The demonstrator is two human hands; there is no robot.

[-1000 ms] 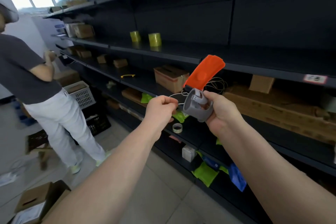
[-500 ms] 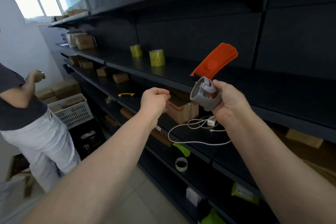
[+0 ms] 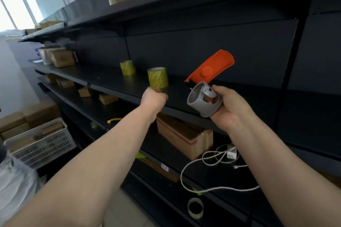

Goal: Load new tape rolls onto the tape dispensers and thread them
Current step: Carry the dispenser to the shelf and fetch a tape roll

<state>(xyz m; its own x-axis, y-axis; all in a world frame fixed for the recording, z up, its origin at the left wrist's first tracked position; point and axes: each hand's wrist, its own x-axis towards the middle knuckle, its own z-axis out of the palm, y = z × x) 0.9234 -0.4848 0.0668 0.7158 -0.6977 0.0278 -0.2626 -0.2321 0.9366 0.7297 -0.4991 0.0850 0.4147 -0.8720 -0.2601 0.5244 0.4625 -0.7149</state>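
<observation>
My right hand [image 3: 230, 108] grips a tape dispenser [image 3: 202, 101] with a grey round hub and an orange handle pointing up and right; the hub carries no roll. My left hand [image 3: 154, 98] is closed in a fist just below the front of a yellow-green tape roll [image 3: 158, 77] that stands on the black shelf [image 3: 114, 81]. Whether the fist touches the roll I cannot tell. A second yellow-green roll [image 3: 127, 67] stands further left on the same shelf.
A cardboard box [image 3: 184, 137] and a coiled white cable [image 3: 215, 158] lie on the shelf below. A clear tape roll [image 3: 195, 207] sits on a lower shelf. Small boxes [image 3: 108, 98] lie left; a white crate [image 3: 39, 145] and a person's clothing [image 3: 14, 186] are at the left.
The view has tilted up the shelving. My left hand has risen from chest height toward the near yellow-green roll. My right hand still holds the dispenser, lifted along with it.
</observation>
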